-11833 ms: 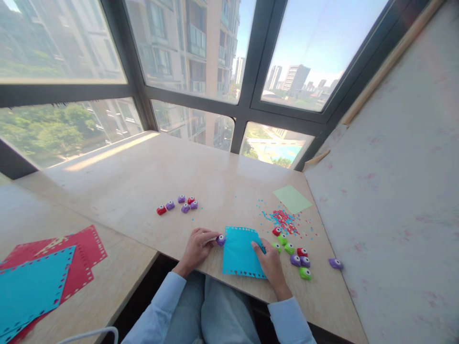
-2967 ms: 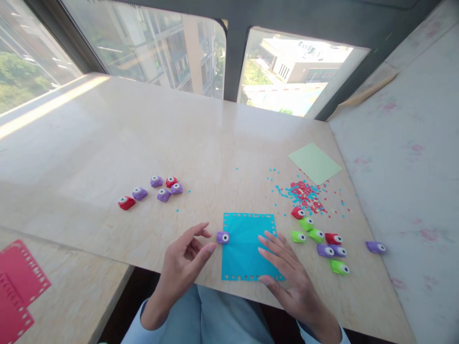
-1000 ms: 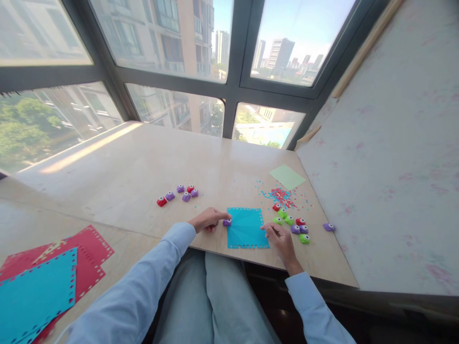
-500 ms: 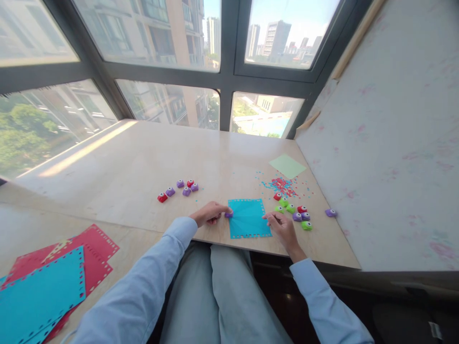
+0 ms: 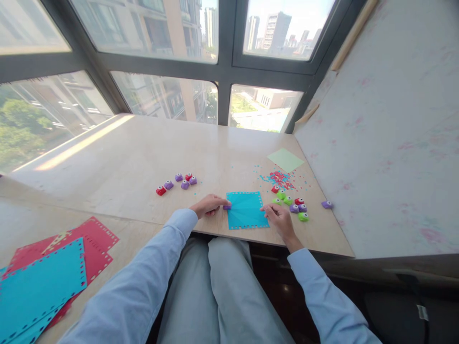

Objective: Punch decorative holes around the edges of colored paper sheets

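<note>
A square blue paper sheet (image 5: 246, 209) with punched holes along its edges lies flat near the front edge of the wooden board (image 5: 143, 157). My left hand (image 5: 209, 206) presses on a small purple paper punch (image 5: 227, 207) at the sheet's left edge. My right hand (image 5: 278, 220) rests on the sheet's right edge, fingers curled and holding it down. Just right of that hand sits a cluster of green, red and purple punches (image 5: 292, 204).
A second group of purple and red punches (image 5: 177, 182) lies left of centre. Red and blue confetti (image 5: 278, 178) and a pale green sheet (image 5: 285, 159) lie at the back right. One purple punch (image 5: 326, 204) sits by the wall. Punched red and blue sheets (image 5: 50, 272) are stacked at far left.
The camera has pulled back and tilted up. My left hand has closed from open fingers onto the purple punch. My right hand has slid to the sheet's right edge.
</note>
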`<state>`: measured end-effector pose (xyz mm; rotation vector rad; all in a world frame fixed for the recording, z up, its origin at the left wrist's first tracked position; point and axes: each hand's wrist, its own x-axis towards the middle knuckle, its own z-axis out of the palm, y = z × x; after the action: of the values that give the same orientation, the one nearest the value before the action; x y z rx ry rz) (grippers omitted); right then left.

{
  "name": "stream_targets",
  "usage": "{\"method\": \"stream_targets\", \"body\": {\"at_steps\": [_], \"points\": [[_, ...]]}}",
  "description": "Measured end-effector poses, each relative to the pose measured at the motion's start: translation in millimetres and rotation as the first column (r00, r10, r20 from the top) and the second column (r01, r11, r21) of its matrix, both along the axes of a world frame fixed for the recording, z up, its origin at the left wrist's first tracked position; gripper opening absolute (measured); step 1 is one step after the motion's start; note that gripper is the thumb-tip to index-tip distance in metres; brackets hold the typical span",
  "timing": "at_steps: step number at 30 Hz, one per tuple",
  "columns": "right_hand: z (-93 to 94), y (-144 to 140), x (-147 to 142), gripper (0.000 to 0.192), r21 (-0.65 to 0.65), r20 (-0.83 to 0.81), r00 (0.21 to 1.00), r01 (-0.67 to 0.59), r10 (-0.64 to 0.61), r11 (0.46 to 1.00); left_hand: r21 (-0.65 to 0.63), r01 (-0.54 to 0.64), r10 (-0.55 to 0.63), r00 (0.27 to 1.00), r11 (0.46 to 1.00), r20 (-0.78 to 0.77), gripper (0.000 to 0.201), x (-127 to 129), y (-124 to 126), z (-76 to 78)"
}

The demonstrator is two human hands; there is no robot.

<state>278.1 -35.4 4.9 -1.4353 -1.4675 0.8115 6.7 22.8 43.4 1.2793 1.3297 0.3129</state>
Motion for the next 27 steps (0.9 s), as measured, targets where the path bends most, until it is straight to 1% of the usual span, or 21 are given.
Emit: {"method": "stream_targets", "body": {"at_steps": [6,11,15,18,22,25,27], "points": [[-1.2,0.6,1.4,0.036,0.011,-0.012,1.000,-0.013,0.013,1.000,-0.016,0.019,-0.019,1.000,1.000,0.015,0.053,-0.7,0.7,-0.5],[1.4,0.4,0.0,0.037,0.010,-0.011,1.000,-0.022,0.022,1.000,-0.077,0.007,-0.006,1.000,0.997,0.002,0.058,-0.6,5.8,2.6],[1.1,0.1,-0.1,0.038,-0.008,-0.021,0.999,-0.026,0.026,1.000,-0.138,-0.004,0.000,1.000,0.990,-0.026,0.059,0.9,10.1,5.1],[-1.7,0.2,0.9,0.038,-0.010,0.005,0.999,-0.041,0.042,0.999,-0.182,-0.027,0.020,0.999,0.983,-0.038,0.058,2.8,11.6,5.1],[-4.3,0.2,2.0,0.038,-0.011,0.041,0.997,-0.059,0.060,0.998,-0.223,-0.046,0.038,0.999,0.974,-0.037,0.053,7.1,13.1,6.3],[-3.8,0.1,2.0,0.038,-0.019,0.042,0.997,-0.064,0.065,0.998,-0.229,-0.007,-0.021,0.993,0.973,-0.117,0.045,13.0,16.6,10.3],[-3.3,0.0,1.7,0.038,-0.019,0.040,0.997,-0.064,0.065,0.998,-0.234,0.033,-0.091,0.966,0.972,-0.241,0.041,18.6,20.7,13.6]]}}
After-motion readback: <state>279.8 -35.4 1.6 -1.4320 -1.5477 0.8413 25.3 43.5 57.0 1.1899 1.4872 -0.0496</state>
